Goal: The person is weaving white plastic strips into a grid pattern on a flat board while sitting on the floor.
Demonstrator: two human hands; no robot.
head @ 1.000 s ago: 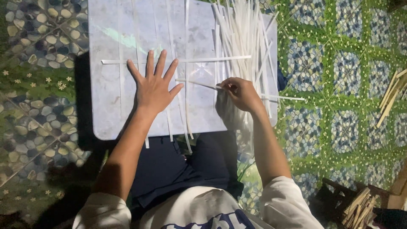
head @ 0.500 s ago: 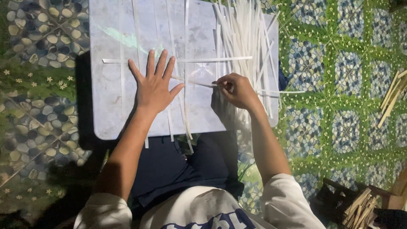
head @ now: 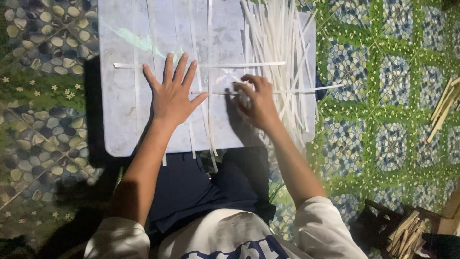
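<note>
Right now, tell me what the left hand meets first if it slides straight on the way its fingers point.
The left hand lies flat on the pale board, fingers pointing away from the person. Just beyond its fingertips lies the upper horizontal strip, probably met first.

- Floor [head: 393, 96] covering printed with pebble squares, green leaves and small flowers.
- Pale marbled counter [head: 120, 124] lying low on it.
- Wooden sticks [head: 443, 108] near the right edge.
- Bright light falls from overhead, casting dark shadows.

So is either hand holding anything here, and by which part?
The right hand pinches a horizontal white strip near its left end. The left hand grips nothing, pressing flat on the upright strips.
</note>
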